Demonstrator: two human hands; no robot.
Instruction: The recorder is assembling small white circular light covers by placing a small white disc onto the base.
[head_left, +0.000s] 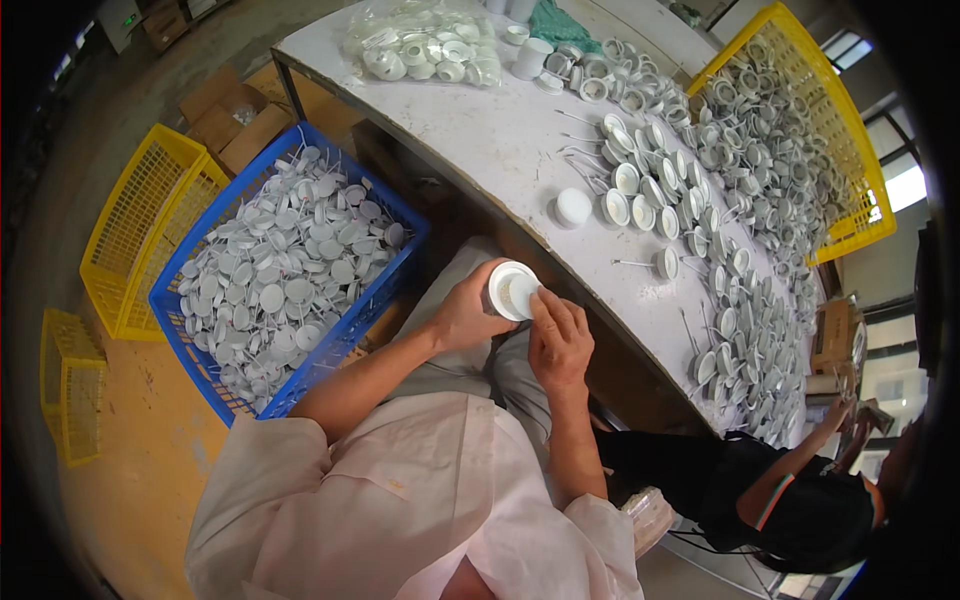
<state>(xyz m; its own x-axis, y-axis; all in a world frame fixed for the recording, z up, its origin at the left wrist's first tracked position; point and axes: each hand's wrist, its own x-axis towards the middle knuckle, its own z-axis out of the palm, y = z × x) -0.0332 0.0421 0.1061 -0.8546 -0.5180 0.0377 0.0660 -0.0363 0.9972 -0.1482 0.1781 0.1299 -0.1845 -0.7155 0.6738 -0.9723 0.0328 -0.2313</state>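
Over my lap, my left hand is closed round a white, round, cup-like housing, its open face turned up. My right hand pinches a smaller white disc against the inside of the housing's rim. Part of the disc is hidden by the right fingertips. Nearest on the white table is a short white cylinder. Beyond it lie several round white lamp parts with wires, their shallow faces up.
A blue basket full of white discs with wires stands at my left. Yellow crates are beside it. A tipped yellow crate spills parts onto the table. A plastic bag holds white parts. Another person works at the right.
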